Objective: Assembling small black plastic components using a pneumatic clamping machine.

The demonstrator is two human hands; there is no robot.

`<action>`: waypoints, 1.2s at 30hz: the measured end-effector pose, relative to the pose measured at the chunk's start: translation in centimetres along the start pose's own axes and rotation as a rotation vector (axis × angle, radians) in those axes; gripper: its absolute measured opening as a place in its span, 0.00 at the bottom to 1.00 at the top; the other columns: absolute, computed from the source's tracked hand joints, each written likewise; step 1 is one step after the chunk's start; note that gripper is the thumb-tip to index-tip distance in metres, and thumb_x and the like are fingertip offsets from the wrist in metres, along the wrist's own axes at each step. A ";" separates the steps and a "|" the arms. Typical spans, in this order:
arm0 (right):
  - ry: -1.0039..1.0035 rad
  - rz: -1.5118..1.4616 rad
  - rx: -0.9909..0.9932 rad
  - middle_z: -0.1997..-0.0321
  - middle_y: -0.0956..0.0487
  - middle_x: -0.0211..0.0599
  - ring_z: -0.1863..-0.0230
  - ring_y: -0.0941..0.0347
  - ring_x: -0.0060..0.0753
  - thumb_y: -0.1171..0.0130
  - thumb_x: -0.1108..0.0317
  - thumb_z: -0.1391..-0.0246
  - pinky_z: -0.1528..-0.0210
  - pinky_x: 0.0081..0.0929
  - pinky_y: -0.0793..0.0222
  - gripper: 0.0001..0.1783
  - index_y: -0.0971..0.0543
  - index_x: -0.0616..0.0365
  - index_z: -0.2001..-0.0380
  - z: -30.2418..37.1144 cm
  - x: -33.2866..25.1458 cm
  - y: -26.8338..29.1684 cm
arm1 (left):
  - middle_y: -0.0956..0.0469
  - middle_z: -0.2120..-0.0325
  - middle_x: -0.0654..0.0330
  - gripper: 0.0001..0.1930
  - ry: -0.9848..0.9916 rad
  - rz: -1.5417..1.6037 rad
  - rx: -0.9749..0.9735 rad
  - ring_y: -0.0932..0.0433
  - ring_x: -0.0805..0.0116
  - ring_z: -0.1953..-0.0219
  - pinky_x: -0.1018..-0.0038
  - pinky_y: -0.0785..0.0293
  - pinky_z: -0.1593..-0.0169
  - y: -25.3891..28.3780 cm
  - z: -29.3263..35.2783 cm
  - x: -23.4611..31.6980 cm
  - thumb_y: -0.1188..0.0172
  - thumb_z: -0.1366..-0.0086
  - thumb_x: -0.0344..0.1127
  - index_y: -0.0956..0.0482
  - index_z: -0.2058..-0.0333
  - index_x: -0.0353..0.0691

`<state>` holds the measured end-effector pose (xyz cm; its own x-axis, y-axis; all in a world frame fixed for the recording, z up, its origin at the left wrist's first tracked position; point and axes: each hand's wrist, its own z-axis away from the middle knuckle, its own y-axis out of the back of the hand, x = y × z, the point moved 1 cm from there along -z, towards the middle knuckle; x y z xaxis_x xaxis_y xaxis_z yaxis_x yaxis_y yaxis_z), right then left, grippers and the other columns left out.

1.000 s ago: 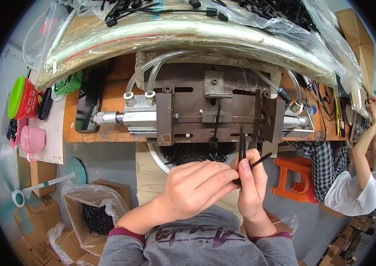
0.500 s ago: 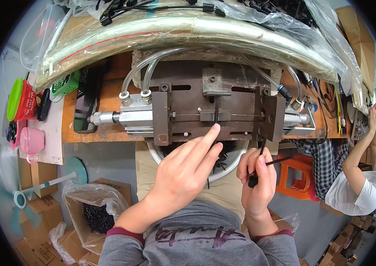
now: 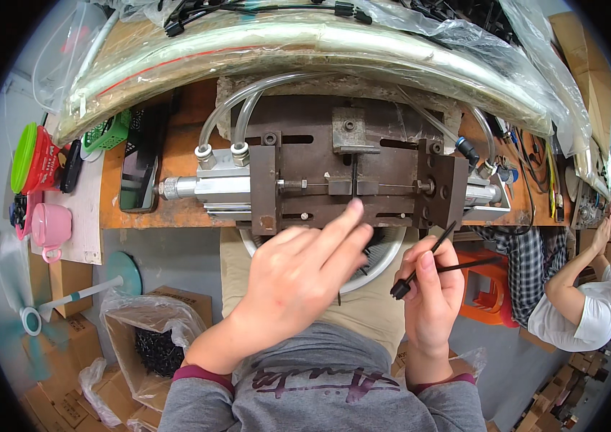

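A thin black rod (image 3: 354,171) lies in the middle of a dark metal fixture (image 3: 320,209), between small blocks and below a bolted bracket (image 3: 349,128). My left hand (image 3: 298,270) is open in front of it, the index fingertip at or close to the rod's near end; I cannot tell whether they touch. To the right, my right hand (image 3: 431,288) pinches thin black plastic rods between thumb and fingers. One rod (image 3: 420,268) has a ribbed head and slants up to the right; another (image 3: 478,263) sticks out sideways. Silver air cylinders (image 3: 226,189) flank the fixture.
Under the fixture sits a white tub (image 3: 384,270) with black parts. Clear hoses (image 3: 226,108) arch over the left cylinder. A plastic-wrapped roll (image 3: 305,47) crosses behind. At left are a pink cup (image 3: 52,225) and a fan (image 3: 32,320). Another person (image 3: 579,295) works at far right.
The left cylinder's shaft has slid inward, and its bolt now reaches further toward the middle. My right hand has turned, bringing the ribbed rod clearly into sight. My left hand has barely shifted.
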<state>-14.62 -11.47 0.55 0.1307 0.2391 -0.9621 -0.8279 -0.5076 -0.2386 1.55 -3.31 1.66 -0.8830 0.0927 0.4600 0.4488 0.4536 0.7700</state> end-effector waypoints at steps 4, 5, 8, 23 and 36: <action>-0.031 -0.041 -0.077 0.72 0.25 0.32 0.78 0.33 0.15 0.49 0.69 0.35 0.76 0.13 0.37 0.09 0.27 0.63 0.67 -0.4 0.2 -1.1 | 0.18 0.62 0.59 0.17 -0.112 0.326 0.036 0.18 0.69 0.70 0.77 0.23 0.71 0.6 0.9 1.2 0.28 0.54 0.32 0.17 0.62 0.37; -0.086 -0.039 -0.119 0.72 0.24 0.33 0.77 0.32 0.16 0.51 0.68 0.34 0.75 0.12 0.37 0.10 0.27 0.63 0.68 -0.4 0.1 -1.1 | 0.19 0.64 0.60 0.17 -0.135 0.335 0.031 0.19 0.69 0.70 0.77 0.22 0.71 0.3 1.3 1.1 0.28 0.54 0.32 0.16 0.62 0.38; -0.063 -0.012 -0.084 0.75 0.26 0.31 0.79 0.35 0.15 0.57 0.64 0.31 0.76 0.12 0.39 0.15 0.27 0.63 0.67 -1.0 -0.2 -1.7 | 0.20 0.67 0.60 0.16 -0.091 0.309 0.067 0.19 0.68 0.71 0.75 0.21 0.71 0.6 1.3 1.0 0.28 0.55 0.30 0.16 0.64 0.37; 0.143 0.016 -0.128 0.78 0.37 0.33 0.78 0.45 0.21 0.63 0.52 0.31 0.75 0.17 0.49 0.23 0.33 0.60 0.71 0.1 -0.5 -0.6 | 0.20 0.54 0.55 0.14 0.024 -0.129 0.129 0.23 0.70 0.77 0.78 0.28 0.72 -2.0 0.2 -0.4 0.29 0.55 0.32 0.18 0.68 0.37; -0.067 -0.097 -0.273 0.69 0.27 0.32 0.80 0.38 0.12 0.52 0.73 0.35 0.79 0.12 0.44 0.06 0.29 0.64 0.60 -2.0 -3.0 -1.8 | 0.19 0.63 0.56 0.17 -0.173 0.275 0.256 0.19 0.68 0.72 0.76 0.23 0.72 1.0 0.3 0.9 0.27 0.54 0.30 0.16 0.62 0.37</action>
<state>-12.45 -12.89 3.57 0.1583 0.3474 -0.9243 -0.6348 -0.6812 -0.3647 1.14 -2.52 2.68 -0.7548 0.3785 0.5357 0.6418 0.5947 0.4842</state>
